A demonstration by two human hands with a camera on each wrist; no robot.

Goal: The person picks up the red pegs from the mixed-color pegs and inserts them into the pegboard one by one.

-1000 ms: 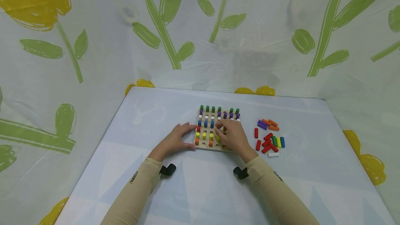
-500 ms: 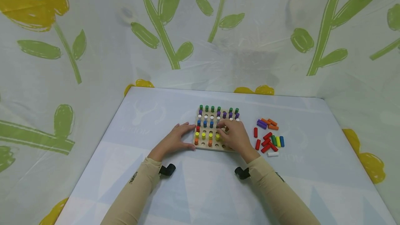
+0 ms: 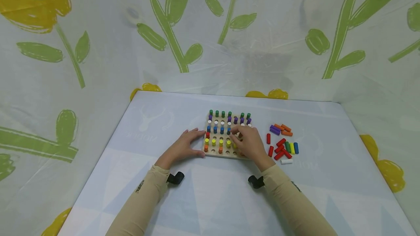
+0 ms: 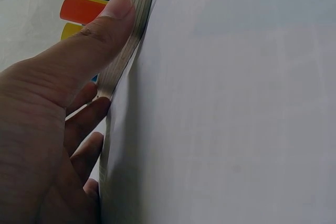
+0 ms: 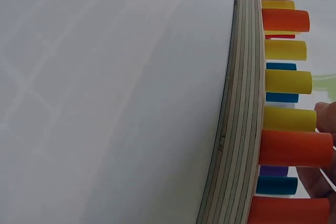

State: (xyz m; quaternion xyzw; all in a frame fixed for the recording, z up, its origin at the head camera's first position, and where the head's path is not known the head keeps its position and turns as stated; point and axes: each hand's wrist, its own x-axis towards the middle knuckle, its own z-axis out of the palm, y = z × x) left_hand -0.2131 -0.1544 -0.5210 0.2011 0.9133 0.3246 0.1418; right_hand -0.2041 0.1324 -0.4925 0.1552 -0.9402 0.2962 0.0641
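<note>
A wooden pegboard (image 3: 211,154) lies on the table with rows of coloured pegs upright in it. My left hand (image 3: 183,146) is spread at its left front corner. In the left wrist view, the thumb (image 4: 113,17) rests along the board's edge, the other fingers beside its side. My right hand (image 3: 247,143) is over the board's right half, thumb and index finger apart. Just left of those fingertips stands a blue peg (image 3: 229,131), the fourth visible in the blue row. Part of the board's right side is hidden under this hand.
Loose pegs lie right of the board: several red pegs (image 3: 280,149), orange pegs (image 3: 286,133), purple pegs (image 3: 275,130), one green peg (image 3: 287,146), one yellow peg (image 3: 292,148), one blue peg (image 3: 296,148) and one white peg (image 3: 286,161). A flowered curtain (image 3: 210,65) hangs behind the table.
My right hand has shifted slightly right, and its fingertips have come off a blue peg, which now shows in the blue row. The left hand stays at the board's corner.
</note>
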